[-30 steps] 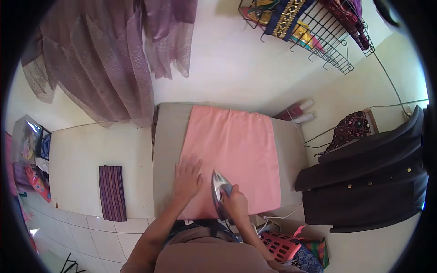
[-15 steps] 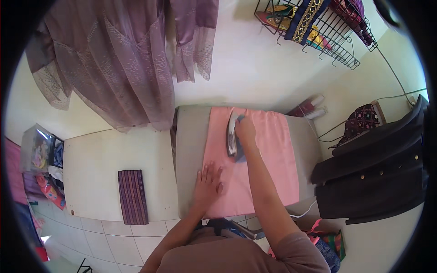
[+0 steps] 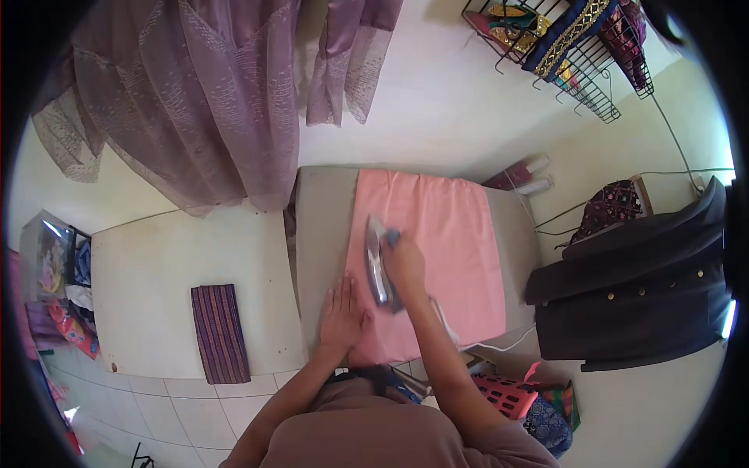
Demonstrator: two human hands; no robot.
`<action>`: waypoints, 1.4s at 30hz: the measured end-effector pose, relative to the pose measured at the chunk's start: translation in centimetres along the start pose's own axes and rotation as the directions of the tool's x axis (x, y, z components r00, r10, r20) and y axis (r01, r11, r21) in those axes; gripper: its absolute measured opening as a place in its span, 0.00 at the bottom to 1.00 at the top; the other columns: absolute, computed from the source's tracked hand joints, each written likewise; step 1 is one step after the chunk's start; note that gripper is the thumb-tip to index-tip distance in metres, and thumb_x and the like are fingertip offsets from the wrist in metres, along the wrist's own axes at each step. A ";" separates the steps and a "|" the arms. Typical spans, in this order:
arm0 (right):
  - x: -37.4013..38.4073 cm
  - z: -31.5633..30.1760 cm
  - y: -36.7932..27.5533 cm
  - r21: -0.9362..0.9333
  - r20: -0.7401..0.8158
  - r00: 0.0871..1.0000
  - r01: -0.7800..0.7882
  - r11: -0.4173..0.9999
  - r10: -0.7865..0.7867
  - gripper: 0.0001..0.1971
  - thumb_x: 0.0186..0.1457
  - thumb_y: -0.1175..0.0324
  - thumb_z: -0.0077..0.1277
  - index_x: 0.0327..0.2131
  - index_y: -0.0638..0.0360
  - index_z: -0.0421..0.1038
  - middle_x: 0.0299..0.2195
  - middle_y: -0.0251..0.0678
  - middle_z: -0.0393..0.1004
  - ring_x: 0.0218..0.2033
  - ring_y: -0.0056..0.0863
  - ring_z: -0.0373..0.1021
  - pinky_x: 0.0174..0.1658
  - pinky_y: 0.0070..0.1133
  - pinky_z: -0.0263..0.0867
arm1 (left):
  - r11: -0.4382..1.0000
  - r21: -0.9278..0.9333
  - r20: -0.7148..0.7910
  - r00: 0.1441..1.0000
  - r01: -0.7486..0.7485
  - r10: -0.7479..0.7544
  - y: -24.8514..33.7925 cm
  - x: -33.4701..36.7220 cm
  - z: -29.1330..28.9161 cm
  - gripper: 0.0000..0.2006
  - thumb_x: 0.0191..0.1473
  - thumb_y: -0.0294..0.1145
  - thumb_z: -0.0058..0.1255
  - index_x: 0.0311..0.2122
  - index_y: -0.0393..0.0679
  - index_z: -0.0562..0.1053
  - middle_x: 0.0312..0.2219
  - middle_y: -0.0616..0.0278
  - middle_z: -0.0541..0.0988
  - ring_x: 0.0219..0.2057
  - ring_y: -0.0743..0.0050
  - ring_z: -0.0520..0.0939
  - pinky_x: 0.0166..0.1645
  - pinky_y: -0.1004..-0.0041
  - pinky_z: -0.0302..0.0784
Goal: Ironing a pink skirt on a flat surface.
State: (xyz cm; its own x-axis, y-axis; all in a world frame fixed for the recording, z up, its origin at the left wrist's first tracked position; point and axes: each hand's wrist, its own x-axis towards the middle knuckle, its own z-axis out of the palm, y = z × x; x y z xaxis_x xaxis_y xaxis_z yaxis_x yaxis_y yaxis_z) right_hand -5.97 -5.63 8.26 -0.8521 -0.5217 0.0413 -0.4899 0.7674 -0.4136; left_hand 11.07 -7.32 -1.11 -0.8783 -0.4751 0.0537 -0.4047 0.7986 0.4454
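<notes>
Faces a purple garment [image 3: 195,109] hanging at the far left, cut off along its top. Has a pale worktop [image 3: 148,265] on the left and, just to its right, a grey-covered surface [image 3: 324,226], partly hidden under other things. Shows on the right side a dark coat [image 3: 624,273] with gold-coloured buttons, then, spread over the grey-covered surface, a pink cloth [image 3: 460,257], slightly wrinkled toward its far edge and partly hidden by the right forearm [image 3: 443,355]. Includes at the far right a black wire basket [image 3: 594,100], cut off at the top, bearing a dark blue cloth [image 3: 573,37] with gold trim and shiny, colourful pieces hard to make out. Carries a folded striped cloth [image 3: 220,334] on the worktop. Holds, at the left edge, a clear box [image 3: 50,226] with yellowish and whitish contents too small to tell, and, near right, a pink basket [image 3: 507,394], partly hidden, with contents hard to identify. Keeps the iron [image 3: 376,261], blurred, over the left part of the pink cloth, tip pointing far, long axis running near to far; cannot tell its exact tilt. Rests the left hand [image 3: 343,318] at the cloth's near-left edge, fingers released and extended; grasps the iron's handle in the fingers of the right hand [image 3: 402,269].
</notes>
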 end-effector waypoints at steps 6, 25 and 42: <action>11.4 4.2 -0.8 0.002 -0.155 0.987 0.048 0.999 -0.047 0.17 0.55 0.58 0.49 0.30 0.67 0.68 0.28 0.53 0.74 0.33 0.50 0.72 0.35 0.39 0.68 | 0.999 -0.021 0.010 0.999 -0.031 0.031 1.0 0.4 -0.1 0.37 0.53 0.45 0.40 0.62 0.32 0.48 0.63 0.47 0.48 0.65 0.54 0.51 0.66 0.57 0.43; 10.2 3.3 -1.5 -0.024 -0.127 0.989 0.074 0.997 -0.076 0.17 0.55 0.59 0.49 0.32 0.68 0.68 0.29 0.53 0.74 0.33 0.51 0.72 0.35 0.40 0.67 | 0.993 -0.121 -0.018 1.000 -0.006 0.004 0.9 -0.2 -1.1 0.35 0.50 0.25 0.40 0.62 0.27 0.44 0.62 0.44 0.51 0.64 0.50 0.53 0.66 0.55 0.44; -12.8 0.9 0.5 0.050 0.123 0.992 -0.016 0.999 0.009 0.17 0.54 0.58 0.49 0.36 0.65 0.63 0.23 0.53 0.73 0.26 0.52 0.72 0.30 0.41 0.68 | 0.901 -0.434 -0.183 0.980 -0.010 -0.077 -1.2 -0.6 -2.1 0.32 0.62 0.49 0.29 0.62 0.33 0.50 0.61 0.43 0.55 0.63 0.45 0.52 0.65 0.51 0.39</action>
State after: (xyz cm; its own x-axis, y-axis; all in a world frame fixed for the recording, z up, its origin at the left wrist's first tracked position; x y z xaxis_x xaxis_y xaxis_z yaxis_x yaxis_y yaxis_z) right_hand 4.85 1.12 6.72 -0.8276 -0.5563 -0.0746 -0.4666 0.7557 -0.4595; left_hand 12.67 -8.78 0.18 -0.7828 -0.5951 0.1820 -0.2454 0.5639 0.7885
